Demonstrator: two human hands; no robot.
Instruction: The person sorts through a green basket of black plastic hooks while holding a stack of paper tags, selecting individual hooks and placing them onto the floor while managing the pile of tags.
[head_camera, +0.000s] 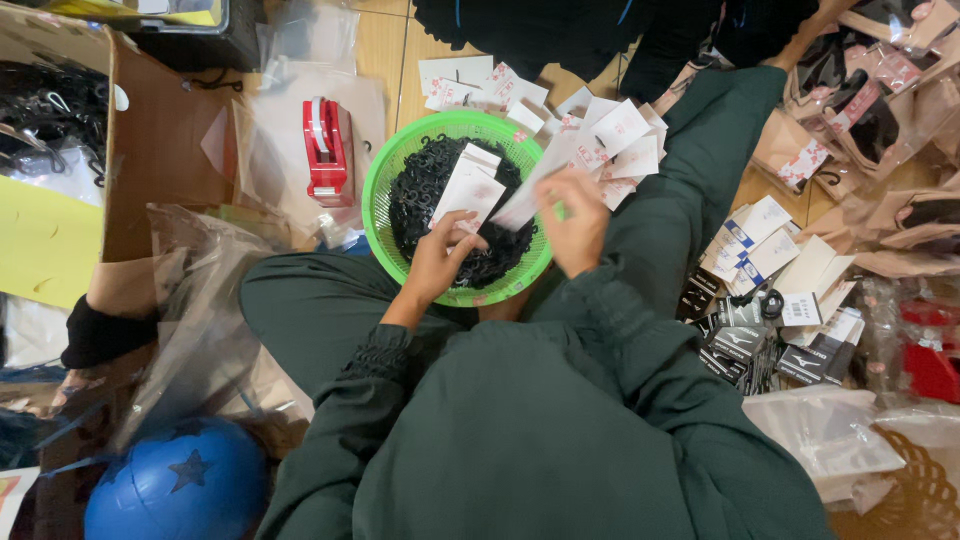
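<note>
The left hand (440, 262) reaches into the green basket (385, 170) on the person's lap, fingers curled over the black hooks (420, 185), apparently pinching one beneath a white card (468, 188). The right hand (575, 222), at the basket's right rim, grips a white paper slip (530, 195). A red tape dispenser (328, 150) lies just beside the basket's left edge.

Clutter on the wooden floor around the seated worker

At nine o'clock stands an open brown cardboard box (150, 150) with a yellow sheet (40, 245) beside it; a red plastic tape dispenser (328, 150) sits at eleven o'clock on clear plastic bags (300, 110). A blue plastic ball with a star (178, 485) lies at seven o'clock. Brown paper packets with hangers (880, 130) pile at two o'clock, small black printed cards (760, 345) at four o'clock, near crumpled clear wrapping (830, 430).
</note>
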